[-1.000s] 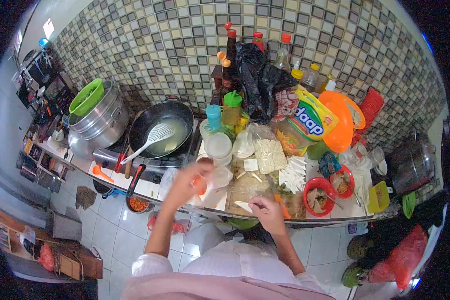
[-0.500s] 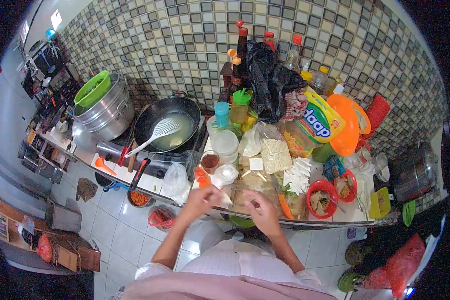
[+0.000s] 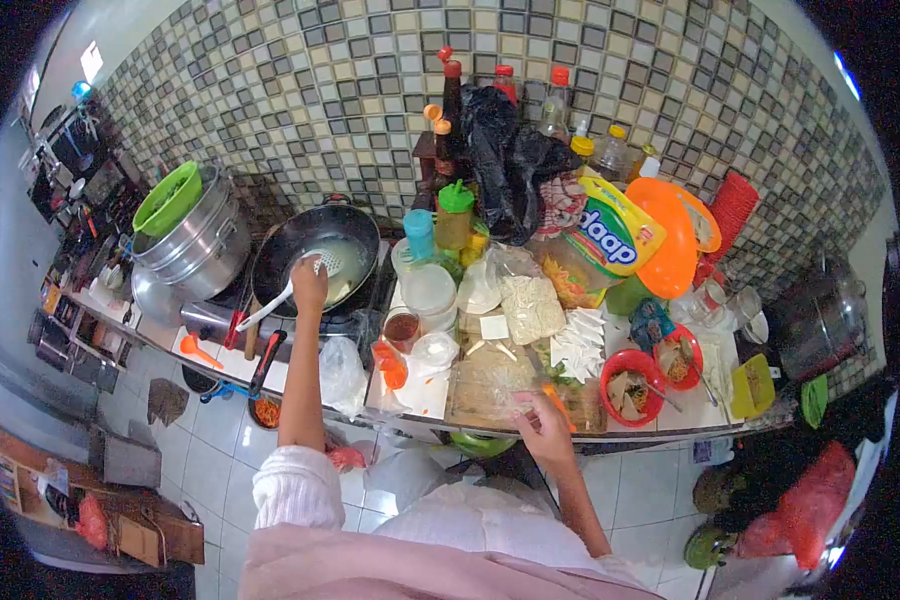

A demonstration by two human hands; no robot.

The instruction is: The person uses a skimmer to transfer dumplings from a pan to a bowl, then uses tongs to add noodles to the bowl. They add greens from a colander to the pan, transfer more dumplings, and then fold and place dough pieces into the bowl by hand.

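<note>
My left hand is out over the black wok, its fingers closed round the neck of a white slotted spatula. The spatula's perforated head lies over the cloudy liquid in the wok, and its handle slants down over the near rim. Low by the counter's front edge, my right hand is loosely curled with thumb and fingers apart and nothing in it. Just beyond it is a wooden cutting board with small white strips, a white square wrapper and an orange-handled knife.
A stack of folded white wrappers lies right of a noodle block. Two red bowls with spoons stand further right. Steamer pots stand left of the wok; bottles and a black plastic bag line the tiled wall.
My left hand has moved from above the front of the counter to the spatula in the wok. My right hand has shifted slightly right and down. The view has shifted a little.
</note>
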